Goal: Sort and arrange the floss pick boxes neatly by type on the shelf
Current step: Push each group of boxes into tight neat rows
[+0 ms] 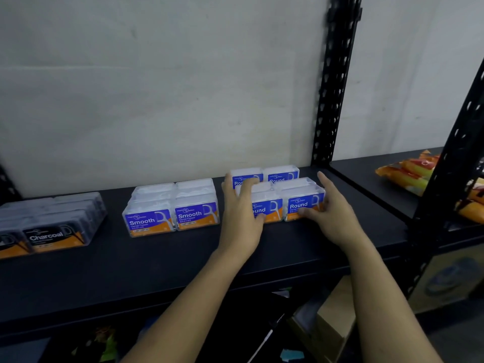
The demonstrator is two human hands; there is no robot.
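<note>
On the black shelf [157,258] stand three groups of clear floss pick boxes. Dark Charcoal boxes [52,226] sit at the far left, blue-and-orange Smooth boxes [172,208] in the middle, and Round boxes [301,200] to the right, with two more Round boxes [281,174] behind them. My left hand [241,213] lies against the left side of the front Round boxes, fingers straight, partly covering one label. My right hand [330,208] presses the right side of the same pair, thumb across the front of the right box.
A black perforated upright [332,87] stands behind the Round boxes at the shelf's right end. Orange snack packets [408,174] lie on the neighbouring shelf. Cardboard boxes [332,315] sit on the level below. A pale wall backs the shelf.
</note>
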